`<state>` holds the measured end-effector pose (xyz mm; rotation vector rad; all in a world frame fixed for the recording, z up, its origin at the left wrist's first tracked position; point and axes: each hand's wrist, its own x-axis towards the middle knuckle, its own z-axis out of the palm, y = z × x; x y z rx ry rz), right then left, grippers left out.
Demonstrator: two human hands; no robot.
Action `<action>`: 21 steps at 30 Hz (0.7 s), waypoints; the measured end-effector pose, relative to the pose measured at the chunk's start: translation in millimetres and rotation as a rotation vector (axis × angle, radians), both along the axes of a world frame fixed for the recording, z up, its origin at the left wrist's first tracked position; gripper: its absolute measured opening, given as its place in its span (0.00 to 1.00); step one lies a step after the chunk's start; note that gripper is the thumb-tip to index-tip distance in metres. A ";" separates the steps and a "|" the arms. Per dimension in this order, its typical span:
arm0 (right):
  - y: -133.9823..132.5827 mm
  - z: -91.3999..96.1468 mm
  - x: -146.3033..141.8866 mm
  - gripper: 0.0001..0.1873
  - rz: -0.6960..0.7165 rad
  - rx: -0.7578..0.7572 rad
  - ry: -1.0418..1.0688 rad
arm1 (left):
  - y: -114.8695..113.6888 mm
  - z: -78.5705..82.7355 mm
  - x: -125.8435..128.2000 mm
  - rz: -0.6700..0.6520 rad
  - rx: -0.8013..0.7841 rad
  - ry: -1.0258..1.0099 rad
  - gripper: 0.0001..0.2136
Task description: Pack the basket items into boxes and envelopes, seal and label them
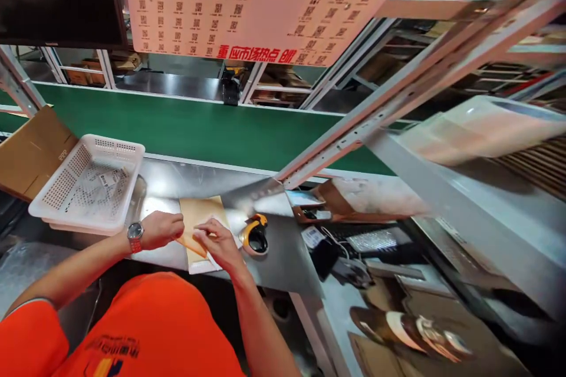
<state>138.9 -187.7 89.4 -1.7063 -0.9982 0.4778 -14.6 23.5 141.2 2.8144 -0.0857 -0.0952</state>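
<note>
A tan paper mailer envelope (201,212) lies on the metal bench in front of me, with a folded lower part and a white edge towards my body. My left hand (161,228), wearing a watch (135,235) on its wrist, is closed on the left side of the envelope. Over the right half of the envelope, my right hand (221,244) has its fingers bent together and gripping the paper near the fold; the exact pinch is partly hidden. Just right of that hand is a yellow-and-black device (255,237) that looks like a handheld scanner.
A white perforated basket (88,212) holding a small clear packet sits left, by a cardboard box (35,150). Behind the bench runs a green conveyor belt (212,132). A slanted metal frame post (345,147), a keyboard (371,240) and a tape roll (411,330) are right.
</note>
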 end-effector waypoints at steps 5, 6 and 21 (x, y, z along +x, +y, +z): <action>-14.3 -0.2 -5.3 0.24 -0.023 0.026 0.078 | -13.9 -17.0 -4.2 0.030 -0.211 0.012 0.23; -16.3 0.2 -5.2 0.23 -0.028 0.033 0.067 | -16.9 -20.5 -4.0 0.049 -0.251 0.017 0.20; -27.9 -17.1 -7.6 0.38 -0.314 0.001 0.268 | -27.5 -42.1 11.8 0.433 -0.538 0.059 0.10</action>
